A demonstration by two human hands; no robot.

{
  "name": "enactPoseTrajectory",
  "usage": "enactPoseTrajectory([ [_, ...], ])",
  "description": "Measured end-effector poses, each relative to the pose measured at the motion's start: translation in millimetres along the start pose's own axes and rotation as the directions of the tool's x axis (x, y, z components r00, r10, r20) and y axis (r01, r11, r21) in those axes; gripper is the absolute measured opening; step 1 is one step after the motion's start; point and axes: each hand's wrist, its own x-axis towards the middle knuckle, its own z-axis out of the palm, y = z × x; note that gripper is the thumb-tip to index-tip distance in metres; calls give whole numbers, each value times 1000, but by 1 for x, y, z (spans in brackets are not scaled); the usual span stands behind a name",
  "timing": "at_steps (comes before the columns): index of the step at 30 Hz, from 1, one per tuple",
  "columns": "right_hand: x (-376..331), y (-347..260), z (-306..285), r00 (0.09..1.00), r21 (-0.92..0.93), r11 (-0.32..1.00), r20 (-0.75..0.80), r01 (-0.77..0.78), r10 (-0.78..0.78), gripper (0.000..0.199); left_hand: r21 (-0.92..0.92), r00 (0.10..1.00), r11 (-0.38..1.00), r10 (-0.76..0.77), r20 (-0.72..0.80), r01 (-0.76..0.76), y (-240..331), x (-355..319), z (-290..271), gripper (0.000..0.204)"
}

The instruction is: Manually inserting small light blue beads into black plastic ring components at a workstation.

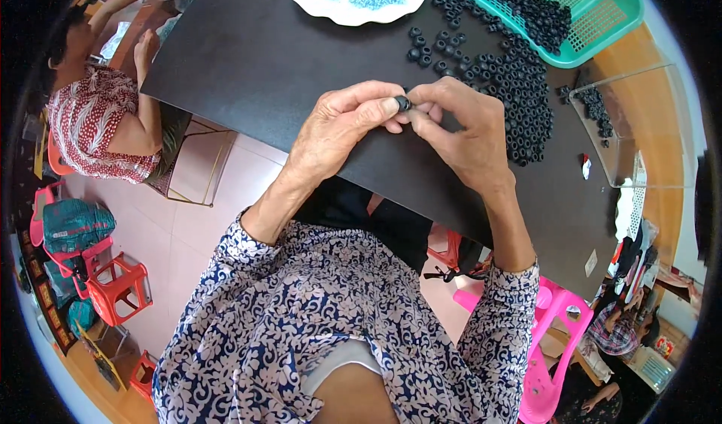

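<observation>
Pinching a small black piece (404, 103) between thumb and fingers, the left hand (331, 127) has its grip clamped on it over the dark tabletop (248, 59). The piece looks rounded and glossy, catching a little light at its end; the fingers hide the rest. Just beside it, the right hand (468, 127) has thumb and forefinger nearly together; whether that grip clamps anything, I cannot tell. Similar loose black pieces (519, 104), round with central holes, lie near a green basket (583, 57).
</observation>
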Motion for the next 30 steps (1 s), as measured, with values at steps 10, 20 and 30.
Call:
enactPoseTrajectory([
  [10, -9, 15, 9, 940, 506, 832, -109, -228, 324, 13, -16, 989, 995, 91, -112, -93, -9, 11, 1, 27],
  [20, -10, 20, 9, 930, 631, 723, -7, -280, 367, 13, 203, 984, 970, 157, -88, -136, -9, 16, 8, 23],
  [30, -12, 24, 9, 921, 629, 707, 36, -322, 387, 12, 405, 984, 905, 168, -61, -129, -6, 13, 13, 21],
])
